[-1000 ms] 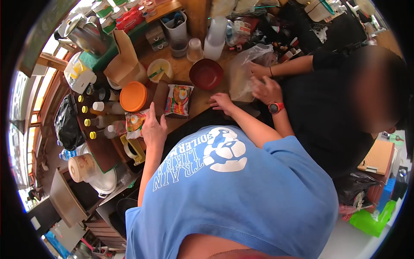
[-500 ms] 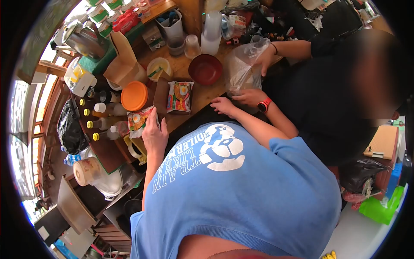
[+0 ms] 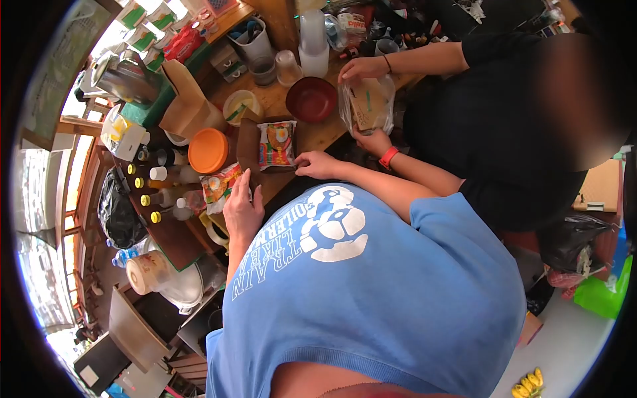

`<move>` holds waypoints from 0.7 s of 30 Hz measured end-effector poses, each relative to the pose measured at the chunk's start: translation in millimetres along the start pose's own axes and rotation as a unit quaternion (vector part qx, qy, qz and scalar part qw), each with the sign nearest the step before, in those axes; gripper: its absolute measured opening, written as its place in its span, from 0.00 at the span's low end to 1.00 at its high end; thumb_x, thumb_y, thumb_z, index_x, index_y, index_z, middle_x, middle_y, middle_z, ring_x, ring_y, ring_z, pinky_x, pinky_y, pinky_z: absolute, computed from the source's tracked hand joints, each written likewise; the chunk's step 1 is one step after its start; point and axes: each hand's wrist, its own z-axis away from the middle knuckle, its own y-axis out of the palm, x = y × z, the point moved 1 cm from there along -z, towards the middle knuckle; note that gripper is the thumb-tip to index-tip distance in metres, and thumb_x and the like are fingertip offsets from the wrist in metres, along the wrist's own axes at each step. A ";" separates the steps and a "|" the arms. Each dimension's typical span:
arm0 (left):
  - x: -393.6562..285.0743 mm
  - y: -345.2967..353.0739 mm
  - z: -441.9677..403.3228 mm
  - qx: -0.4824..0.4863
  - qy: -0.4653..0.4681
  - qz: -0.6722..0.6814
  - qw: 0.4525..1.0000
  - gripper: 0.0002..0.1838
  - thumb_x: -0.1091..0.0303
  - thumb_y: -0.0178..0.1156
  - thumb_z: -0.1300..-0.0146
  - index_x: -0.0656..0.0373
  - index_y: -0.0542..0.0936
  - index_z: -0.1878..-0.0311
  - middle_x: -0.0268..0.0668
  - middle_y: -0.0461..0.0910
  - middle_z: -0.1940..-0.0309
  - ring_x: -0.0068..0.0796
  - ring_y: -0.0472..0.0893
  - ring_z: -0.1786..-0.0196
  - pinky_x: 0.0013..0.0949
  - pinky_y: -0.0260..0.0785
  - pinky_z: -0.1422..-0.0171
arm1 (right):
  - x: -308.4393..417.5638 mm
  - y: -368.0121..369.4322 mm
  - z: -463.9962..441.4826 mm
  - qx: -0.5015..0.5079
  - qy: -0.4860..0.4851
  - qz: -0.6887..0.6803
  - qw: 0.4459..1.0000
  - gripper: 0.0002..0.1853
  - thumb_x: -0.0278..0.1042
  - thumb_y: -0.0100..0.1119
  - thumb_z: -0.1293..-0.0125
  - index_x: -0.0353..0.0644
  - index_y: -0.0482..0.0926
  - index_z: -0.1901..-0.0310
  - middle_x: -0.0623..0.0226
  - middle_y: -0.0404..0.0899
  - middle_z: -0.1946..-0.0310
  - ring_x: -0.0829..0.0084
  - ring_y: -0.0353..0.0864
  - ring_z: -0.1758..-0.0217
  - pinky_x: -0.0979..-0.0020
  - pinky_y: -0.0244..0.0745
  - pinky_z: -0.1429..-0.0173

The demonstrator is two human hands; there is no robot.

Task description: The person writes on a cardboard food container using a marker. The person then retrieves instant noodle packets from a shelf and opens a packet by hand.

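My left hand (image 3: 243, 209) lies beside a noodle packet (image 3: 221, 184), its fingers stretched out and the thumb apart. The fingertips are by the packet's right edge, next to a brown cardboard box (image 3: 248, 154). A second noodle packet (image 3: 277, 144) lies in that box, face up. At the box's near right corner is my right hand (image 3: 318, 165), its fingers extended toward the cardboard and nothing visible in them. Whether those fingertips press on the box is hard to see.
A co-worker at right holds a clear plastic bag (image 3: 381, 99) with a brown paper item inside. A dark red bowl (image 3: 311, 99), an orange-lidded tub (image 3: 208, 150), a white tub (image 3: 243, 107), an opened carton (image 3: 184, 109) and several bottles (image 3: 161, 198) crowd the table.
My right hand has moved left, from near the co-worker's hand to the box's corner. My left hand stays by the noodle packet. The co-worker's hands have shifted on the bag, which now stands more open.
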 end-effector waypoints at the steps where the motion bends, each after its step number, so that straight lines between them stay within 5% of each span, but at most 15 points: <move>1: -2.2 -2.7 0.6 0.007 -0.009 0.006 1.000 0.25 0.70 0.66 0.36 0.59 0.78 0.34 0.46 0.84 0.48 0.37 0.85 0.67 0.37 0.79 0.58 | 2.8 0.9 0.4 -0.001 -0.002 -0.001 1.000 0.29 0.47 0.69 0.40 0.34 0.82 0.42 0.54 0.87 0.50 0.61 0.87 0.46 0.66 0.79 0.39; 9: 6.7 -10.0 10.8 0.000 -0.011 -0.009 1.000 0.23 0.70 0.66 0.36 0.59 0.79 0.36 0.45 0.84 0.46 0.39 0.87 0.64 0.38 0.80 0.56 | -9.7 10.5 -6.2 0.011 0.014 0.039 0.999 0.30 0.47 0.68 0.39 0.33 0.81 0.41 0.53 0.87 0.50 0.60 0.87 0.46 0.65 0.79 0.39; 11: 6.6 -13.8 13.0 0.023 -0.057 0.001 0.998 0.21 0.68 0.65 0.35 0.57 0.80 0.38 0.45 0.84 0.45 0.46 0.88 0.55 0.42 0.81 0.51 | -10.5 11.7 -6.9 0.017 0.015 0.050 0.999 0.30 0.47 0.68 0.39 0.33 0.81 0.41 0.53 0.87 0.49 0.59 0.87 0.45 0.65 0.78 0.39; 21: 28.2 -21.8 27.5 -0.029 -0.085 -0.010 0.996 0.17 0.67 0.66 0.35 0.57 0.83 0.44 0.43 0.85 0.48 0.45 0.88 0.58 0.41 0.80 0.54 | 13.2 12.6 -10.4 0.038 0.002 0.108 0.993 0.29 0.46 0.67 0.39 0.33 0.81 0.42 0.51 0.87 0.50 0.56 0.86 0.46 0.63 0.79 0.40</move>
